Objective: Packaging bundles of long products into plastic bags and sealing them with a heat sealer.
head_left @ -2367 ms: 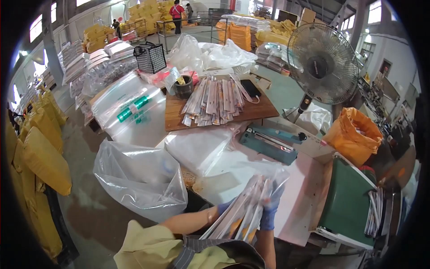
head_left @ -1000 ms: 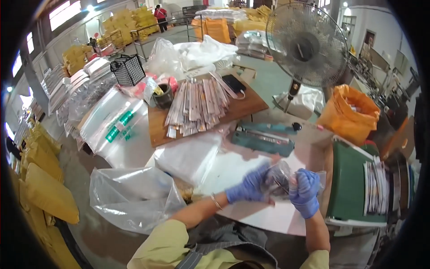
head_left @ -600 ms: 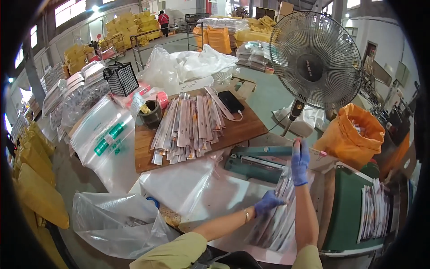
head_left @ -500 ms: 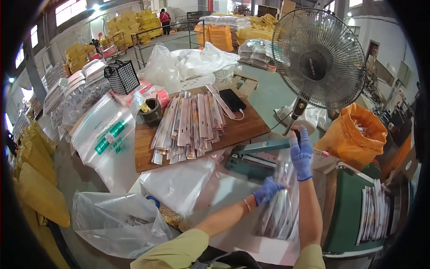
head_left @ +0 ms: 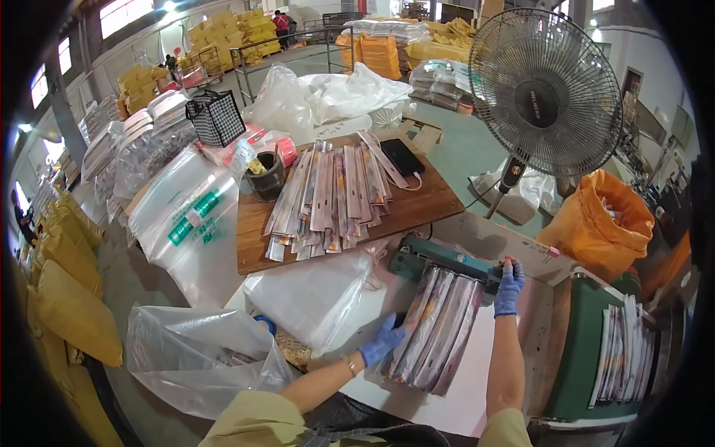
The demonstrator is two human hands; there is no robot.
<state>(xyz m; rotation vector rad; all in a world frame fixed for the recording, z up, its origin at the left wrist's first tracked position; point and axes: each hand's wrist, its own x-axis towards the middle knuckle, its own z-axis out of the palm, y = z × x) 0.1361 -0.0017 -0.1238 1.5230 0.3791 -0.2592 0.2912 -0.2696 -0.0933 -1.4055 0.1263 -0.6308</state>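
Note:
A clear plastic bag of long, flat printed packets [head_left: 436, 328] lies on the white worktop, its far end under the lowered arm of a green bag sealer [head_left: 454, 259]. My right hand [head_left: 509, 287], in a blue-purple glove, is closed over the right end of that arm. My left hand [head_left: 382, 340], gloved alike, is at the bag's left side. Its fingers are apart and their tips touch or nearly touch the edge. Beyond the sealer, a loose pile of similar narrow packets [head_left: 328, 197] covers much of a brown wooden board [head_left: 417, 212].
A standing fan [head_left: 540, 104] rises behind the sealer, near an orange sack [head_left: 599, 223]. More packets [head_left: 624, 354] stand on a green surface at right. A dark cup [head_left: 266, 179] and a phone [head_left: 402, 157] rest on the board. Clear plastic bags [head_left: 316, 298] lie to the left.
The packet bag has moved from upright in my left hand to flat under the sealer. The sealer's arm has come down with my right hand on it. My left hand has shifted left.

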